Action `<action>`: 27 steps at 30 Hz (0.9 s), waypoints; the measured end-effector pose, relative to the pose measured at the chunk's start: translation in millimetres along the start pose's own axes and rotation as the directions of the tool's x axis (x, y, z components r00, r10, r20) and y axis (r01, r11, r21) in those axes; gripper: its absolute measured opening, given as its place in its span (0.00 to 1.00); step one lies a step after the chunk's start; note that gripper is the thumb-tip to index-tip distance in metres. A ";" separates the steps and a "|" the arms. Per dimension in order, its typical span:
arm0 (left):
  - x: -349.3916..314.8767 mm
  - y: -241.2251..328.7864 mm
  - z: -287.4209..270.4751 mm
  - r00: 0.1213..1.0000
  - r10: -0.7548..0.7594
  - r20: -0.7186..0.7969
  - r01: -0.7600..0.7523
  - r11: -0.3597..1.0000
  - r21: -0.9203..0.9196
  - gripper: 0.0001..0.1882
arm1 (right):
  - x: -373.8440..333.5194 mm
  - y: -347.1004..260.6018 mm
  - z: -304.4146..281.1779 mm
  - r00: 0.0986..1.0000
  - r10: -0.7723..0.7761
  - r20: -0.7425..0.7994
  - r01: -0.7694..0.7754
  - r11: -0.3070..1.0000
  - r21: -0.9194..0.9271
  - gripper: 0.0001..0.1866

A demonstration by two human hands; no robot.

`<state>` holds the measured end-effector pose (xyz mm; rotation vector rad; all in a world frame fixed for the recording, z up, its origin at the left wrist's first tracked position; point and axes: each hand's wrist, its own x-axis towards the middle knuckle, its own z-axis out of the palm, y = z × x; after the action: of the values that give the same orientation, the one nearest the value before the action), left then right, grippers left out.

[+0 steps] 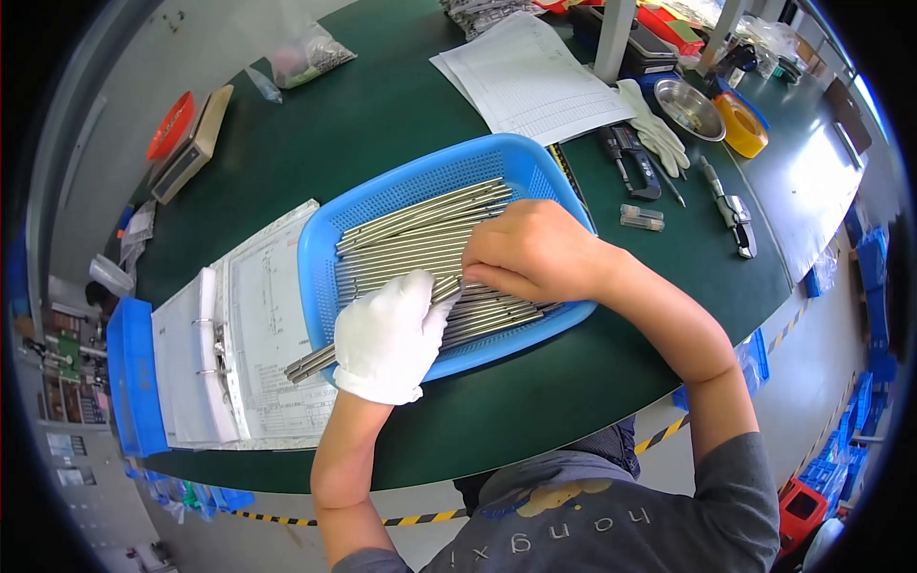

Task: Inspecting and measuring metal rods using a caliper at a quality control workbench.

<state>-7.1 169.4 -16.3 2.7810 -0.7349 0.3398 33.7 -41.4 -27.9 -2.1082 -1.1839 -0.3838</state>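
Note:
A blue perforated plastic basket sits on the bench in front of me, with many thin metal rods lying in it roughly side by side. My left hand, in a white glove, is closed around a small bundle of metal rods. The bundle slants over the basket's near left rim, its lower ends sticking out past the glove. My bare right hand is over the right part of the basket, its fingers curled and pinched close to the bundle's upper ends. What the right fingertips grip is hidden.
An open ring binder and a blue tray lie left. Paper sheets lie behind the basket. To the right are a micrometer, a white glove, a caliper-like gauge and a metal bowl. A scale stands far left.

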 end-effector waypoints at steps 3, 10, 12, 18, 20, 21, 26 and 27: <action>-0.3 1.2 0.1 1.000 -0.004 0.008 0.004 1.000 0.007 0.11 | -0.7 -4.9 -3.0 0.999 0.043 0.016 -0.044 0.999 0.030 0.09; 0.5 3.4 -0.2 1.000 -0.007 0.009 0.007 1.000 0.018 0.11 | -2.9 -0.8 0.4 0.999 0.035 -0.001 -0.034 0.997 0.064 0.13; 1.1 3.8 -0.8 1.000 -0.011 0.012 0.011 1.000 0.009 0.11 | -1.9 -4.6 -4.5 0.996 0.079 0.030 -0.081 0.994 0.075 0.12; 2.5 4.7 -1.0 0.999 -0.029 0.027 0.029 1.000 -0.005 0.11 | -3.6 1.0 -1.1 0.996 0.069 0.062 -0.071 0.997 0.027 0.11; 2.1 4.4 -0.6 0.999 -0.035 0.033 0.035 0.999 -0.005 0.11 | -2.2 -2.7 -1.8 0.994 0.099 0.048 -0.103 0.989 0.106 0.09; 1.9 4.4 -0.7 0.999 -0.034 0.027 0.035 0.999 -0.009 0.11 | -1.8 -4.3 -2.8 0.992 0.121 0.028 -0.123 0.983 0.139 0.09; 1.8 3.6 -1.0 0.999 -0.025 0.032 0.025 1.000 -0.005 0.11 | -3.1 1.6 -4.9 0.983 0.104 0.151 -0.103 0.995 -0.010 0.08; 1.9 3.2 -0.7 0.999 -0.031 0.043 0.032 0.999 -0.005 0.10 | -2.4 1.0 -3.4 0.989 0.102 0.107 -0.109 0.992 0.057 0.08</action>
<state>-7.2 166.1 -14.5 2.7994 -0.6999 0.2729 33.5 -45.5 -27.2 -2.1473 -1.1225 -0.1878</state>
